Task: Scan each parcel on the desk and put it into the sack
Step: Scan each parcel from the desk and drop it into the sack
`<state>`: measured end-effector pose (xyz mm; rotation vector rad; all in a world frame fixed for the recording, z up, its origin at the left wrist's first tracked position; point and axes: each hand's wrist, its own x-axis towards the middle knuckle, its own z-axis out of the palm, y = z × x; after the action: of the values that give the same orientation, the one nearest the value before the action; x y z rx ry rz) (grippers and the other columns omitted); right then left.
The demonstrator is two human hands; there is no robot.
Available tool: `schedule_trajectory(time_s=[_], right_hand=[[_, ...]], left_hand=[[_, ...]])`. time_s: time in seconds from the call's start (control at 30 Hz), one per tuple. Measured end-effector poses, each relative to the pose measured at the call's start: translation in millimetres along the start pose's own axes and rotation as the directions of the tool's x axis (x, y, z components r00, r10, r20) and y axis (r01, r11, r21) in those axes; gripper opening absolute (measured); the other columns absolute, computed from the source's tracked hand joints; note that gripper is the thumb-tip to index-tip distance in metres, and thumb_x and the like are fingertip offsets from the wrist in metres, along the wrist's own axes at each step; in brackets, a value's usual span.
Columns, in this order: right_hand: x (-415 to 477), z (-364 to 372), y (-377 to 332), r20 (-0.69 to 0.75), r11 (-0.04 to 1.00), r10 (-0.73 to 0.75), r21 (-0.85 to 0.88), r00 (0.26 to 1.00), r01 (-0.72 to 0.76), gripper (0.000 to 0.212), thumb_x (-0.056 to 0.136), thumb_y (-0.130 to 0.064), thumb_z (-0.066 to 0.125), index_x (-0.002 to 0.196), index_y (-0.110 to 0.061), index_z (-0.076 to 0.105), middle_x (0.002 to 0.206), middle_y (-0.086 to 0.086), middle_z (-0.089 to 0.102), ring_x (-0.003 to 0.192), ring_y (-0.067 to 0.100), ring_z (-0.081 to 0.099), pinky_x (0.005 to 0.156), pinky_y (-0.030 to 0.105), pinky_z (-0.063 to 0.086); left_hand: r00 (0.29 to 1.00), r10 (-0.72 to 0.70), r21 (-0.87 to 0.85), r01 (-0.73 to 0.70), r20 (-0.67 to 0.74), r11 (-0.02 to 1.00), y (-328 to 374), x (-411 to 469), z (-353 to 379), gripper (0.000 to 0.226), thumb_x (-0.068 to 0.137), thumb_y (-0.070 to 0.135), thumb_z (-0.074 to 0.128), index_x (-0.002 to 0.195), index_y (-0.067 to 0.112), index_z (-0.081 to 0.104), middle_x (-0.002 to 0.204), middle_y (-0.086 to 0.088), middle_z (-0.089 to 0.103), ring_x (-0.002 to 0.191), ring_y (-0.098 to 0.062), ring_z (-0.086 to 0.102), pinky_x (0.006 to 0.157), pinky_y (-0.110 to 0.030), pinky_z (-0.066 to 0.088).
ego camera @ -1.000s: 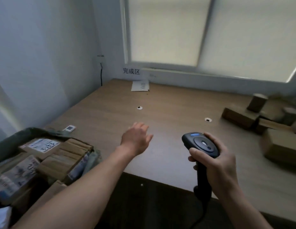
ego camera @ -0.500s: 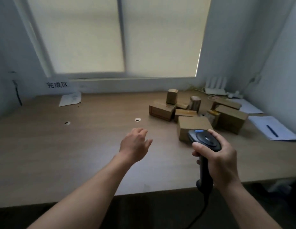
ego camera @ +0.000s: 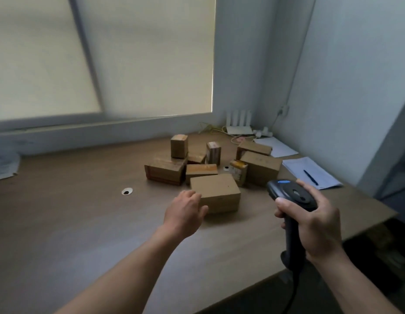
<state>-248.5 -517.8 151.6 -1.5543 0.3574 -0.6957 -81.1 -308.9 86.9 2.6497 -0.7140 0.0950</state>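
Nine cardboard boxes (ego camera: 216, 192) cluster at centre right. One black scanner (ego camera: 289, 196) shows at lower right. Three papers (ego camera: 323, 179): two at right, one at far left. One pen (ego camera: 310, 177). One white router (ego camera: 238, 130) stands at upper right. Two round holes (ego camera: 126, 191) mark one desk (ego camera: 61, 223).

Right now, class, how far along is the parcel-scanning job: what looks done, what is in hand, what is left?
Done: cannot tell; the sack is out of view. In hand: the right hand grips the black handheld scanner, the left hand reaches for the nearest brown cardboard box, not yet gripping it. Left: roughly nine cardboard parcels clustered on the wooden desk.
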Motion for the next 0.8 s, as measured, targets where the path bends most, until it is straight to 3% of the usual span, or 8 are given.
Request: schedule_trajectory(time_s=[0.1, 0.23, 0.43, 0.8], right_hand=[[36, -1, 11, -0.053, 0.999, -0.011, -0.032, 0.999, 0.009, 0.053, 0.082, -0.008, 0.078, 0.131, -0.018, 0.061, 0.086, 0.014, 0.073, 0.076, 0.032, 0.071, 0.063, 0.044, 0.057], [78, 8, 24, -0.093, 0.997, -0.041, -0.072, 0.995, 0.035, 0.032, 0.082, -0.007, 0.078, 0.098, -0.033, 0.071, 0.081, 0.012, 0.073, 0.077, 0.039, 0.070, 0.064, 0.047, 0.057], [122, 20, 35, -0.111, 0.994, -0.061, -0.098, 0.992, 0.050, 0.045, 0.083, -0.003, 0.077, 0.086, -0.048, 0.074, 0.079, 0.015, 0.071, 0.077, 0.043, 0.068, 0.062, 0.047, 0.054], [206, 14, 80, -0.091, 0.999, -0.001, -0.041, 0.996, -0.003, 0.033, 0.081, -0.004, 0.078, 0.100, -0.030, 0.072, 0.081, 0.013, 0.072, 0.076, 0.037, 0.069, 0.060, 0.046, 0.055]], left_hand=[[0.999, 0.047, -0.027, -0.047, 0.019, 0.999, 2, 50, 15, 0.048, 0.101, 0.043, 0.053, 0.144, 0.020, 0.050, 0.147, -0.002, 0.051, 0.132, -0.018, 0.049, 0.105, -0.036, 0.048], [0.994, 0.097, -0.044, -0.095, 0.057, 0.995, 6, 116, 32, 0.050, 0.100, 0.042, 0.056, 0.145, 0.022, 0.049, 0.151, -0.001, 0.048, 0.137, -0.019, 0.046, 0.108, -0.036, 0.044], [0.981, 0.174, -0.058, -0.169, 0.091, 0.984, 9, 184, 52, 0.046, 0.099, 0.042, 0.057, 0.141, 0.023, 0.052, 0.145, -0.001, 0.051, 0.129, -0.017, 0.051, 0.098, -0.030, 0.047], [0.974, 0.201, -0.019, -0.200, 0.106, 0.980, 23, 274, 89, 0.042, 0.099, 0.032, 0.061, 0.139, 0.022, 0.054, 0.147, -0.001, 0.050, 0.134, -0.017, 0.049, 0.103, -0.029, 0.046]])
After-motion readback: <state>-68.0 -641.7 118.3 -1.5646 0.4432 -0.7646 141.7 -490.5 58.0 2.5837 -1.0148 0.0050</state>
